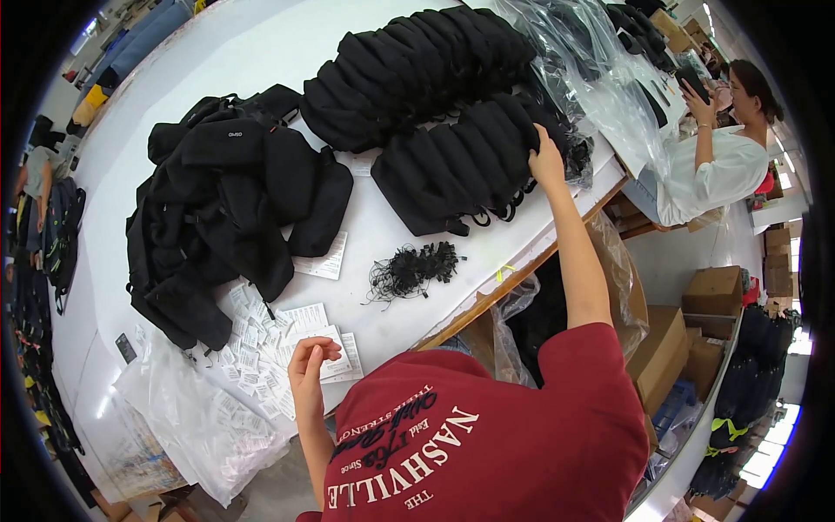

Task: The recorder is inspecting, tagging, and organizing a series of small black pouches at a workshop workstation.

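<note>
My right hand (546, 160) is at the right end of a row of black bags (461, 161), its fingers closed over the top of the end bag. My left hand (310, 361) hovers by the stacked white printed cards (335, 357) at the table's near edge. Its fingers are loosely curled and a little apart, with nothing visible in them. Loose small white tags (252, 352) lie spread to its left. Between my hands and the bag row sits a tangled heap of black cord tags (413, 268).
A larger row of black bags (417, 74) stands behind, and a jumbled bag pile (226, 209) is at left. Clear plastic (565, 43) covers the far right. A plastic bag (209, 426) hangs off the near left edge. Cartons (657, 348) stand at right; another person (718, 165) is beyond.
</note>
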Action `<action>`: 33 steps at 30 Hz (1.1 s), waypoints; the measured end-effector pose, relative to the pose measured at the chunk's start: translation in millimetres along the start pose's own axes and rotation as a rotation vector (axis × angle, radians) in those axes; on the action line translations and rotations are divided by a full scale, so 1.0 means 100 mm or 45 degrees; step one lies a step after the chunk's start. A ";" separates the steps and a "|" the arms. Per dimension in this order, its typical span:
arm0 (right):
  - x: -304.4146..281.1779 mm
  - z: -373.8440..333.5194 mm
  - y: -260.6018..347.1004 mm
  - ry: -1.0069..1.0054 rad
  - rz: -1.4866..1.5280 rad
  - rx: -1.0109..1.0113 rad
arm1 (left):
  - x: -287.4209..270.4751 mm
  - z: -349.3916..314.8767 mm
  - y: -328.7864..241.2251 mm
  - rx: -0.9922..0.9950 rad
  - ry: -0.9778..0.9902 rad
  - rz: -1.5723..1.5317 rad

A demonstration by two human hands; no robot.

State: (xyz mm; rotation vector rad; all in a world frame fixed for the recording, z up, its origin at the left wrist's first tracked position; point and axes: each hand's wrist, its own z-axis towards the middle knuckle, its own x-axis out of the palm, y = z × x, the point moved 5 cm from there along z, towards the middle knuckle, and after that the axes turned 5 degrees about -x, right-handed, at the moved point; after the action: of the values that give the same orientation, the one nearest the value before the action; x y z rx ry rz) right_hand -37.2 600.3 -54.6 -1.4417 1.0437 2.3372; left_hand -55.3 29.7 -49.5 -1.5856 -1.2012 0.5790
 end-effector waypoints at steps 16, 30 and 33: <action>0.20 -1.52 2.34 0.395 0.598 -0.599 | -0.85 -0.13 -0.11 0.123 -0.818 1.182; 0.89 -2.32 2.89 0.869 0.153 -1.240 | -0.65 -0.16 0.26 0.090 -0.721 1.380; 0.47 -2.11 3.07 0.708 0.366 -1.103 | -0.63 -0.18 0.18 0.074 -0.722 1.326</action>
State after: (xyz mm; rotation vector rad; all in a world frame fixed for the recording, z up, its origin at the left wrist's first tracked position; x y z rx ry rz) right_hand -68.6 229.0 -11.1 -2.4872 0.2841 2.8388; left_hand -57.4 -34.3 -72.0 -2.0030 -0.6182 1.7966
